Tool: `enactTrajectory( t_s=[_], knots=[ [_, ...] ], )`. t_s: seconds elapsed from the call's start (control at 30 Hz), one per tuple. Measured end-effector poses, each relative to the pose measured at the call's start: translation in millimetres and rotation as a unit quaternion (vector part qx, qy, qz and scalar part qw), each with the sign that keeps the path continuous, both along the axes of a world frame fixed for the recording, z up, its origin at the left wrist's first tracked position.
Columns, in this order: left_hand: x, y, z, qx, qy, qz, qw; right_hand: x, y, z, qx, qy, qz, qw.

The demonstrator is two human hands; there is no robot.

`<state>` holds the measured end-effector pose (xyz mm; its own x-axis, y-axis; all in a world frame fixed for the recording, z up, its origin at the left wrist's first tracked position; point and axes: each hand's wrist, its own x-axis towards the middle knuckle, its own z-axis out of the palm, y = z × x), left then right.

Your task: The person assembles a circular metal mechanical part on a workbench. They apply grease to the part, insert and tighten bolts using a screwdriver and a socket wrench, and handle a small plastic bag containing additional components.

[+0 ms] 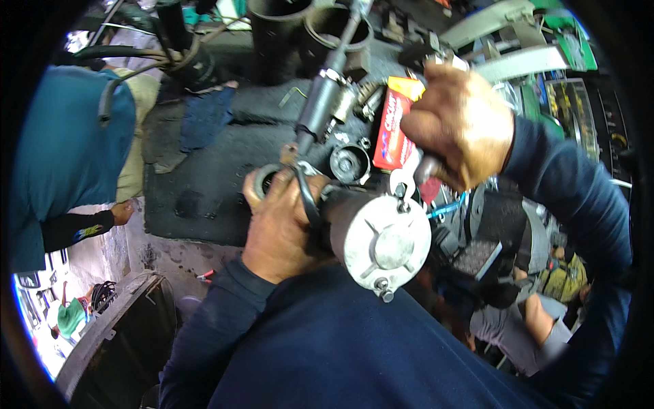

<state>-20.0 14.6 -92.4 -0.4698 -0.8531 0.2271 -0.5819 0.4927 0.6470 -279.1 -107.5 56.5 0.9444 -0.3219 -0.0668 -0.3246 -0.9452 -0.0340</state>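
Note:
A starter motor (388, 249) lies at the table's near edge, its pale round end cap facing me and a bolt (387, 296) at the cap's lower rim. My left hand (279, 232) is wrapped round the motor's far end, next to a thick black cable (306, 196). In my closed right hand (463, 123) is a wrench (402, 178); its pale ring end sits at the bolt on the cap's upper rim. Most of the wrench's shaft is hidden by my fingers.
Beyond my hands, a red box (392, 129), a round metal cup (349, 163) and a dark cylindrical tool (319, 105) lie on the black-covered table (197, 198). Large metal cylinders (276, 27) stand farther back. A person in teal (82, 143) is at left; another person (518, 327) sits lower right.

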Motion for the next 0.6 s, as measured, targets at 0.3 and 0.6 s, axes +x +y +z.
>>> enactTrajectory(
  t_s=[0.3,0.6],
  knots=[
    [20.4,-2.7,18.6,-0.032,-0.160,-0.111,0.980,-6.9,27.5,118.6,-0.168,-0.001,-0.071,0.983],
    [32.8,-33.1,5.9,-0.085,-0.168,-0.206,0.960,-7.5,243.3,49.8,0.194,-0.180,-0.474,0.840]
  ],
)
